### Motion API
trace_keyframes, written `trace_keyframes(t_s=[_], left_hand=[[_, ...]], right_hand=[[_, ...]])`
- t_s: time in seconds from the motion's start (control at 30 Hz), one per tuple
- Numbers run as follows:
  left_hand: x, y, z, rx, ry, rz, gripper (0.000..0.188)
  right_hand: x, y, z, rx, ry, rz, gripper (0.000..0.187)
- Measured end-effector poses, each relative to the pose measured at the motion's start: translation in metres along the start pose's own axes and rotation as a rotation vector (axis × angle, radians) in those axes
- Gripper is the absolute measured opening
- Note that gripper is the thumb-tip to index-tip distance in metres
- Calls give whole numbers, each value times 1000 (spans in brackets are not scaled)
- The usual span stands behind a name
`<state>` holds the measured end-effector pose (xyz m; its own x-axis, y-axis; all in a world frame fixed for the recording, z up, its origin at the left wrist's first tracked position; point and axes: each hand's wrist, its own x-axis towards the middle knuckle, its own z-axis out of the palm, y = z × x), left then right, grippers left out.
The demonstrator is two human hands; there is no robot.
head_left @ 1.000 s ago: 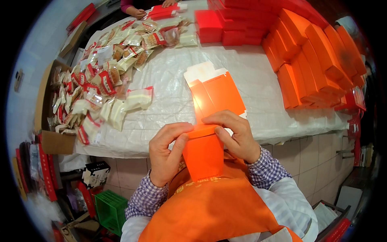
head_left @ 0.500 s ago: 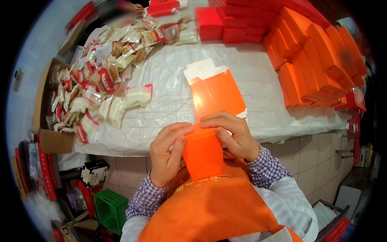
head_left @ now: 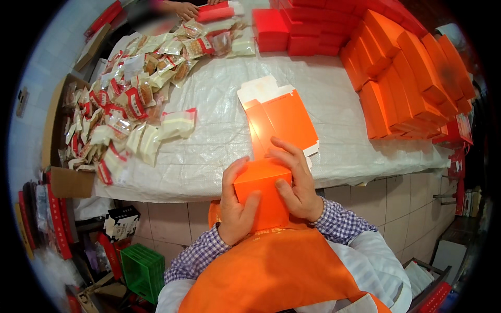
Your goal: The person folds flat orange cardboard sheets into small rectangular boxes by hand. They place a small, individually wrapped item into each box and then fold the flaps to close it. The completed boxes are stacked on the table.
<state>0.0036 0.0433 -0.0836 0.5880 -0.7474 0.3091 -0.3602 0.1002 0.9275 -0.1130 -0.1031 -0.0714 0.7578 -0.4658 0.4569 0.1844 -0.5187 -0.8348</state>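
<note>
An orange cardboard box is between my hands at the near edge of the table, its top end folded over and its lower end against my apron. My left hand grips its left side, the thumb on the front face. On the right side my right hand presses with the thumb in front and the fingers over the top edge. Just beyond lies an unfolded orange carton blank with white flaps, flat on the table. The box's back side is hidden.
Wrapped pastries are heaped at the left, partly in a brown carton. Orange boxes and red boxes are stacked at the far right. Another person's hand shows at the far left. A green crate stands below.
Both hands have moved inward around the orange box, and its top end now looks squared off. The other person's hand at the far edge has reached further in.
</note>
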Motion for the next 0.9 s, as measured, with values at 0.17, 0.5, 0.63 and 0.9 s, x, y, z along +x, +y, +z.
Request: trace_keyframes(t_s=[0.17, 0.5, 0.63, 0.9], left_hand=[[12, -6, -4, -55, 172, -163, 42], [54, -5, -10, -449, 351, -264, 56], [67, 4, 6, -391, 297, -226, 65], [39, -8, -2, -301, 112, -300, 60]], right_hand=[[-29, 10, 31, 168, -68, 193, 71], [-12, 19, 24, 293, -173, 335, 67], [17, 39, -3, 362, 78, 450, 60], [97, -13, -147, 553, 439, 184, 57]])
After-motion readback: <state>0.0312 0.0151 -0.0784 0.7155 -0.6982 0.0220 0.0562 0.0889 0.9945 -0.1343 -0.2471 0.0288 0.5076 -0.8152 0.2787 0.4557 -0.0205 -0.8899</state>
